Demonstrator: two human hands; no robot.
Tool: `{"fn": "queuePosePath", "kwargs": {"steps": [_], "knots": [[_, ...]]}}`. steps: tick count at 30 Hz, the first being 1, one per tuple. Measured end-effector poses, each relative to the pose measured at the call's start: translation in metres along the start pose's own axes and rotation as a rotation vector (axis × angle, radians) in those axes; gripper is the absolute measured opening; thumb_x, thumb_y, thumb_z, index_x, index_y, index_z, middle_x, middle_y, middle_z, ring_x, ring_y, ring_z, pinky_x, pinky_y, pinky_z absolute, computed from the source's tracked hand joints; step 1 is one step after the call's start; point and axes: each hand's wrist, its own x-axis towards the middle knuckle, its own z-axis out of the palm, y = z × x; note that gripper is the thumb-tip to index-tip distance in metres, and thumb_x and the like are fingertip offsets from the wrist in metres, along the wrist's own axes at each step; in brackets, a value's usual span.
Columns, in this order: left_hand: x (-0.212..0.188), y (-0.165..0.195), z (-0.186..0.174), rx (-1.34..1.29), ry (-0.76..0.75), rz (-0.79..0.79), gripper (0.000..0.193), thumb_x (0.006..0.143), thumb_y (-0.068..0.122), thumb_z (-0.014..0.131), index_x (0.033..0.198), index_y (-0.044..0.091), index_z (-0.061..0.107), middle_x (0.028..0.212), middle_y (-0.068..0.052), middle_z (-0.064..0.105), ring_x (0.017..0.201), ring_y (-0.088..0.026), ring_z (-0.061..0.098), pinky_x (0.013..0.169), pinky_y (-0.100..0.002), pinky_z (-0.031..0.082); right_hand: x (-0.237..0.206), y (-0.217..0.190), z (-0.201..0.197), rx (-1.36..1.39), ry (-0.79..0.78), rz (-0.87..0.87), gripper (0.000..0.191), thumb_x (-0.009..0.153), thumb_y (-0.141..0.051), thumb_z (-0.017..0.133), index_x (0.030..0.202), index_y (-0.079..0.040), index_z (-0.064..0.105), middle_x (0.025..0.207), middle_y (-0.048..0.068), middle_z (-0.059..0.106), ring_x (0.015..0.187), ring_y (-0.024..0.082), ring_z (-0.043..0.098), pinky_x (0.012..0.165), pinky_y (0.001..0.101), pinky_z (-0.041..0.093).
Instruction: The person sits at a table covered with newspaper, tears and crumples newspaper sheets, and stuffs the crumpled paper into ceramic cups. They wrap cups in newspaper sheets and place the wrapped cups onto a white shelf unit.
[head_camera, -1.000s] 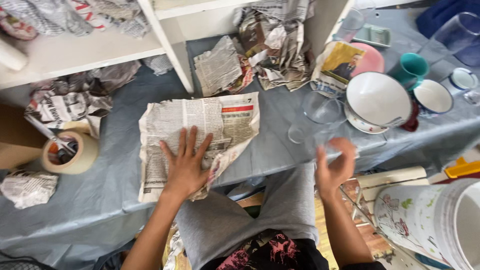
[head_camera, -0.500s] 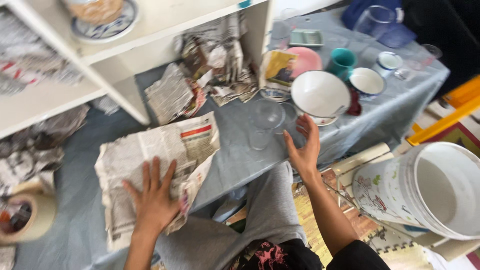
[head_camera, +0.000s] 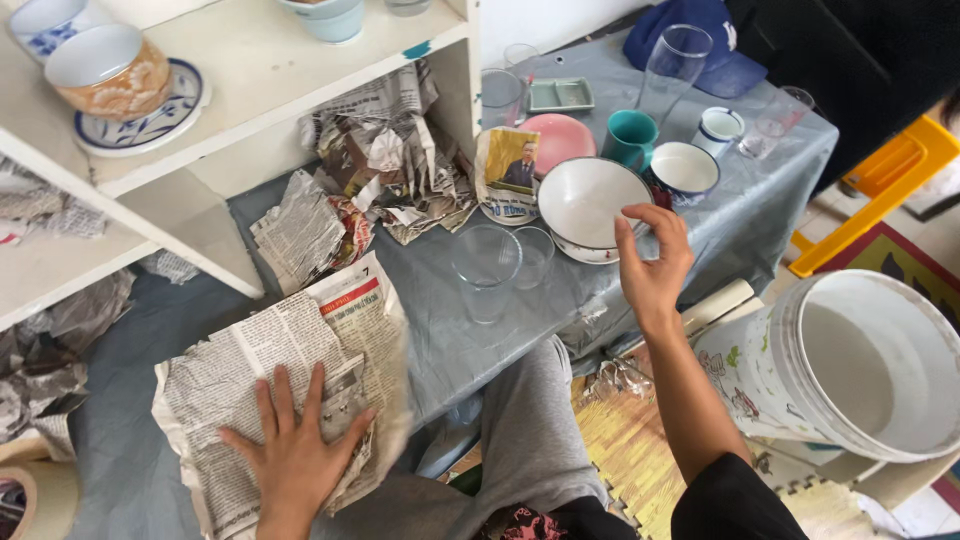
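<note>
My left hand (head_camera: 297, 446) lies flat with fingers spread on a creased newspaper sheet (head_camera: 275, 365) on the grey cloth-covered table (head_camera: 440, 340). My right hand (head_camera: 652, 264) is raised with fingers apart, its fingertips at the near rim of a white bowl (head_camera: 590, 200); it holds nothing. Two clear drinking glasses (head_camera: 487, 268) stand just left of the bowl.
A teal mug (head_camera: 630, 138), a pink plate (head_camera: 560, 140), small white cups (head_camera: 684, 170) and a tall glass (head_camera: 672, 68) stand behind the bowl. Crumpled newspaper (head_camera: 385, 160) lies under a white shelf (head_camera: 250, 80) bearing bowls. A white bucket (head_camera: 860, 365) stands at the right, a tape roll (head_camera: 35, 500) lower left.
My right hand has risen from beside my knee to the white bowl's rim. My left hand stays pressed on the newspaper. The camera has swung to the right.
</note>
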Motion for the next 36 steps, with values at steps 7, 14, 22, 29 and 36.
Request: {"fn": "queuePosePath", "kwargs": {"steps": [7,14,22,29,36], "knots": [[0.001,0.017,-0.008,0.032,-0.078,-0.118,0.097,0.081,0.089,0.038,0.158,0.031,0.026,0.164,-0.020,0.009,0.151,-0.041,0.001,0.101,-0.079,-0.020,-0.010,-0.043,0.022,0.076,-0.111,-0.089,0.009,0.096,-0.004,0.079,0.102,-0.002,0.073,0.103,0.011,0.073,0.103,0.025,0.068,0.096,0.0359,0.051],[-0.002,0.015,-0.009,0.011,0.031,-0.077,0.096,0.081,0.087,0.042,0.157,0.030,0.026,0.165,-0.021,0.014,0.152,-0.044,0.006,0.100,-0.083,-0.014,0.010,-0.043,0.061,0.151,-0.210,-0.029,0.010,0.100,-0.008,0.076,0.106,-0.001,0.074,0.101,0.011,0.074,0.093,0.021,0.068,0.084,0.0329,0.052],[0.024,0.056,0.011,-0.099,0.344,0.013,0.094,0.080,0.083,0.045,0.155,0.028,0.038,0.162,-0.021,0.026,0.149,-0.046,0.021,0.104,-0.087,-0.008,0.168,0.066,0.193,-0.149,-0.410,0.162,0.045,0.087,-0.013,0.076,0.130,-0.012,0.067,0.113,0.020,0.071,0.090,0.034,0.071,0.084,0.0467,0.057],[0.052,0.069,0.044,-0.153,0.624,0.060,0.095,0.080,0.091,0.037,0.154,0.033,0.035,0.162,-0.020,0.028,0.150,-0.046,0.021,0.106,-0.090,-0.007,0.225,0.085,0.242,-0.412,-0.563,0.110,0.041,0.085,-0.027,0.077,0.125,-0.030,0.073,0.115,0.023,0.069,0.105,0.044,0.066,0.088,0.0526,0.053],[0.051,0.061,0.023,-0.095,0.556,0.032,0.097,0.078,0.088,0.040,0.155,0.029,0.034,0.161,-0.019,0.027,0.150,-0.041,0.019,0.106,-0.089,-0.007,0.226,0.078,0.277,-0.297,-0.500,0.078,0.030,0.084,-0.034,0.084,0.095,-0.007,0.076,0.094,0.021,0.074,0.095,0.040,0.070,0.087,0.0494,0.054]]}}
